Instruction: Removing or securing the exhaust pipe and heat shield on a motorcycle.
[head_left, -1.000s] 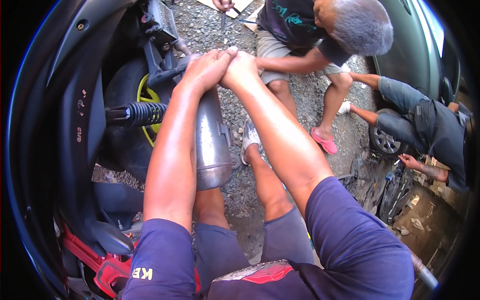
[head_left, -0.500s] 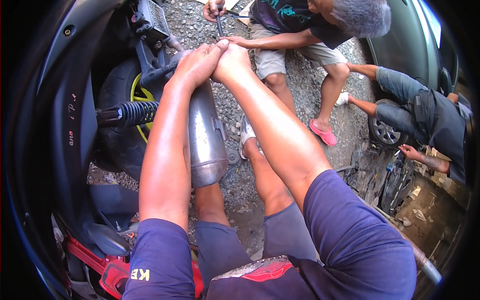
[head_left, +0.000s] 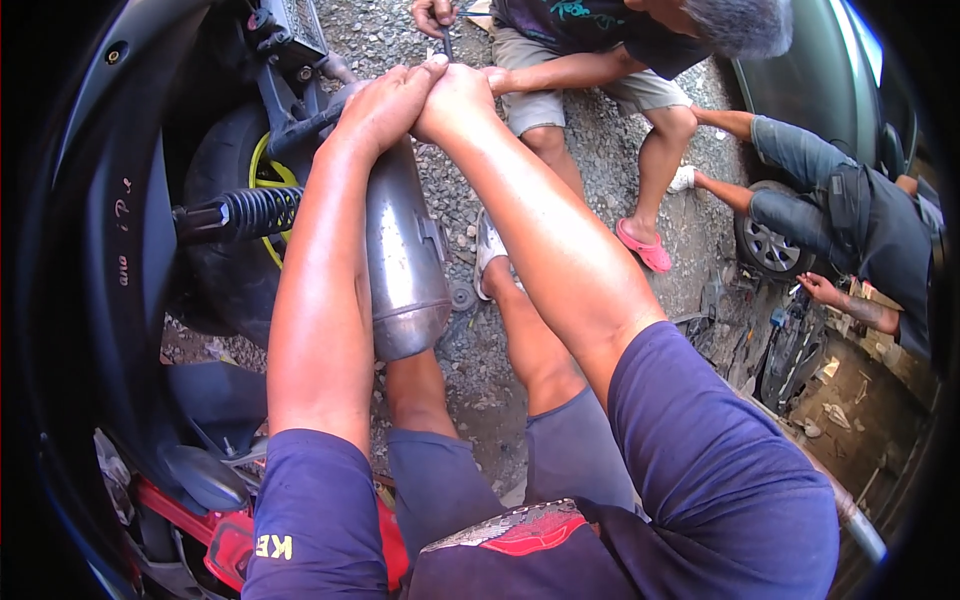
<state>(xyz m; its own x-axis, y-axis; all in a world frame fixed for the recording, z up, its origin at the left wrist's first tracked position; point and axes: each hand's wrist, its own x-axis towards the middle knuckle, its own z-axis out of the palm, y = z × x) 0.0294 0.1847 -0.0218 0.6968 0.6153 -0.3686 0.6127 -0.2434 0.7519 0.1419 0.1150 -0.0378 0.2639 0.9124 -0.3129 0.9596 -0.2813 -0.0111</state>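
Observation:
A metal exhaust muffler (head_left: 405, 270) lies between my forearms beside the rear wheel of a scooter. My left hand (head_left: 383, 108) is closed over its far end, with the thumb pointing toward my other hand. Pressed against it, my right hand (head_left: 458, 102) is also closed at that end; most of its fingers are hidden. Just beyond, a co-worker's hand (head_left: 435, 15) holds a dark rod-like tool (head_left: 446, 42) upright. The co-worker's other hand (head_left: 495, 80) reaches in close behind my right hand, its fingers partly covered.
On the left are the scooter's tire (head_left: 228, 270), black spring shock (head_left: 245, 213) and dark body panel (head_left: 120, 220). A seated co-worker with pink clogs (head_left: 643, 245) is opposite. Another person (head_left: 870, 220) sits by a green car (head_left: 810, 100). Gravel (head_left: 590, 200) covers the ground.
The co-worker's tool has shifted lower, toward the gap above my hands, and their other hand has moved behind my right hand. My hands keep their hold.

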